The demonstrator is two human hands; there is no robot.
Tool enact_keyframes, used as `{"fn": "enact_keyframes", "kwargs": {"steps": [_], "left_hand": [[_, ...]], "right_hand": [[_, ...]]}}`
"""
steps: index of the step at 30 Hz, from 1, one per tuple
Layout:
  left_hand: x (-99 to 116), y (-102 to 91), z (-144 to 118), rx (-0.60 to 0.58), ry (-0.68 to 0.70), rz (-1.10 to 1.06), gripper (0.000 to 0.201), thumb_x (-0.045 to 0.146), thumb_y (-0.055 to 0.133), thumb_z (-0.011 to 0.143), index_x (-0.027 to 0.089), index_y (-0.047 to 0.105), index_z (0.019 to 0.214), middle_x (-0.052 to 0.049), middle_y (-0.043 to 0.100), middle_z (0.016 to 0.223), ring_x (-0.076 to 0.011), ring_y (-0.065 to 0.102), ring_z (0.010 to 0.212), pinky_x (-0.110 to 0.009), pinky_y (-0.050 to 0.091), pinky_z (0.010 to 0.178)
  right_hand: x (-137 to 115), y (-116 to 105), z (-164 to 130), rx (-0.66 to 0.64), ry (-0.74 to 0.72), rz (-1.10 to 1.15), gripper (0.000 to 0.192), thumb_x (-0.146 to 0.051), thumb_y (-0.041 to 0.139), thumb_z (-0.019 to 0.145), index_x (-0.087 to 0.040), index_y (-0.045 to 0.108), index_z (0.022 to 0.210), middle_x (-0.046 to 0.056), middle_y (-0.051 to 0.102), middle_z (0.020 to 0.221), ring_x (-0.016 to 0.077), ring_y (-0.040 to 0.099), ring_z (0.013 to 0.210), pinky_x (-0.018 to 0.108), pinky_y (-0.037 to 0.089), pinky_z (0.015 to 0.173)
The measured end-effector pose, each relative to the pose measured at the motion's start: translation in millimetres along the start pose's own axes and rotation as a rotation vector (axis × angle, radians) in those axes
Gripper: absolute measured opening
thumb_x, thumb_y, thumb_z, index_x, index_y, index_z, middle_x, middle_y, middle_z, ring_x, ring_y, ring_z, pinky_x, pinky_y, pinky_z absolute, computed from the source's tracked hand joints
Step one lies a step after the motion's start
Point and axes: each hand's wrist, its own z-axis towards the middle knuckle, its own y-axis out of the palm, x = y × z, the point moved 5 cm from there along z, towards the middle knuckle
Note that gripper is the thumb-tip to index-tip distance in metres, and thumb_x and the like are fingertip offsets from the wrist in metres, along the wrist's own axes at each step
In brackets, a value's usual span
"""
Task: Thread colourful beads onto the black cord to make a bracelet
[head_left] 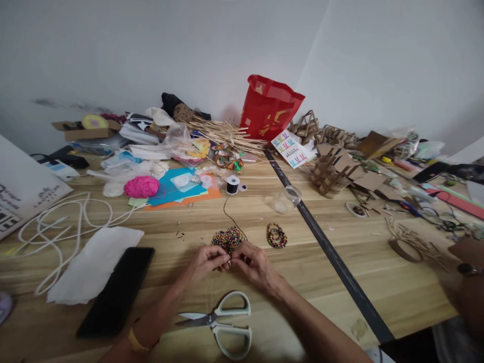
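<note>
My left hand [207, 261] is closed in a pinch at the near edge of a heap of small multicoloured beads [228, 237]; what its fingertips hold is too small to make out. Facing it, fingertips almost touching, my right hand [256, 263] pinches a thin black cord [230, 215]. That cord runs back across the table to a spool of black cord [232, 185]. Right of the heap lies a coiled string of beads [277, 236]. White-handled scissors [231, 318] rest, blades apart, in front of my hands.
A dark phone [116, 292] and white paper [96, 262] lie left, near a white cable [81, 212]. Behind stand a clear cup [287, 199] and a red bag [269, 108]. Craft supplies line the wall. Another person's arm [471, 275] shows at right.
</note>
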Motion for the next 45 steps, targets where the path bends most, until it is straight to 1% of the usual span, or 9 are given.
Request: {"fn": "enact_keyframes", "kwargs": {"steps": [7,14,21,31,35,39,41,43,45], "left_hand": [[-2,-5.0,-1,0.073,-0.043,-0.075,0.034,0.043,0.075,0.063,0.014,0.059,0.066,0.0,0.067,0.06,-0.0109,0.057,0.052,-0.023,0.041,0.054],[-6,-2.0,1,0.027,-0.036,-0.08,0.037,0.044,0.078,0.06,0.014,0.056,0.065,0.0,0.065,0.06,-0.0118,0.057,0.056,-0.024,0.044,0.058],[-3,-4.9,2,0.039,0.003,-0.057,0.034,0.04,0.077,0.06,0.014,0.056,0.064,0.004,0.057,0.055,-0.0096,0.051,0.051,-0.022,0.039,0.053],[3,-7.0,0,0.095,0.026,-0.064,0.028,0.034,0.077,0.058,0.015,0.057,0.062,0.003,0.058,0.056,-0.0106,0.05,0.054,-0.023,0.039,0.057],[4,-7.3,0,0.074,0.05,-0.053,0.028,0.033,0.079,0.058,0.015,0.057,0.062,0.002,0.06,0.059,-0.0117,0.052,0.057,-0.024,0.04,0.058],[5,-8.6,1,0.063,0.091,0.006,0.028,0.032,0.08,0.057,0.015,0.058,0.063,0.001,0.061,0.06,-0.0127,0.054,0.059,-0.024,0.042,0.059],[5,-7.5,1,0.059,0.113,0.068,0.026,0.031,0.078,0.059,0.015,0.059,0.062,0.0,0.062,0.062,-0.0134,0.056,0.061,-0.024,0.044,0.061],[7,-5.1,-1,0.063,0.152,0.169,0.023,0.03,0.076,0.062,0.015,0.059,0.061,-0.001,0.064,0.063,-0.0148,0.058,0.064,-0.025,0.045,0.063],[12,-1.8,-4,0.081,0.226,0.296,0.018,0.028,0.072,0.066,0.016,0.06,0.06,-0.003,0.066,0.065,-0.0163,0.06,0.067,-0.026,0.046,0.066]], "right_hand": [[3,3,-1,0.011,0.053,0.025,0.015,-0.023,0.055,0.089,-0.016,0.06,0.077,0.003,0.059,0.074,0.0119,0.053,0.066,0.021,0.04,0.056],[3,4,-1,0.038,0.078,0.032,0.015,-0.022,0.055,0.087,-0.016,0.059,0.074,0.002,0.058,0.071,0.0119,0.053,0.064,0.021,0.038,0.054],[-4,11,-4,0.034,-0.019,0.025,0.015,-0.022,0.053,0.09,-0.016,0.059,0.078,0.003,0.058,0.075,0.0134,0.054,0.07,0.024,0.041,0.063],[-6,16,-8,0.04,-0.102,-0.028,0.016,-0.022,0.048,0.092,-0.017,0.058,0.08,0.005,0.058,0.076,0.0139,0.054,0.069,0.024,0.042,0.062],[-9,12,-7,0.012,-0.101,-0.021,0.016,-0.024,0.048,0.092,-0.017,0.058,0.081,0.005,0.057,0.077,0.0141,0.054,0.068,0.024,0.043,0.061],[-11,1,-4,0.071,-0.063,0.039,0.014,-0.029,0.052,0.09,-0.017,0.06,0.09,0.009,0.06,0.091,0.0176,0.056,0.085,0.027,0.046,0.071],[-7,-2,-3,0.088,0.003,0.098,0.019,-0.032,0.051,0.091,-0.016,0.059,0.099,0.01,0.061,0.098,0.0178,0.056,0.088,0.027,0.045,0.071],[2,3,-4,0.043,0.113,0.179,0.024,-0.035,0.048,0.092,-0.016,0.058,0.101,0.006,0.062,0.089,0.0141,0.056,0.074,0.023,0.043,0.061],[12,11,-5,-0.019,0.208,0.291,0.027,-0.039,0.045,0.093,-0.016,0.059,0.095,0.0,0.058,0.07,0.0111,0.052,0.06,0.021,0.04,0.054]]}}
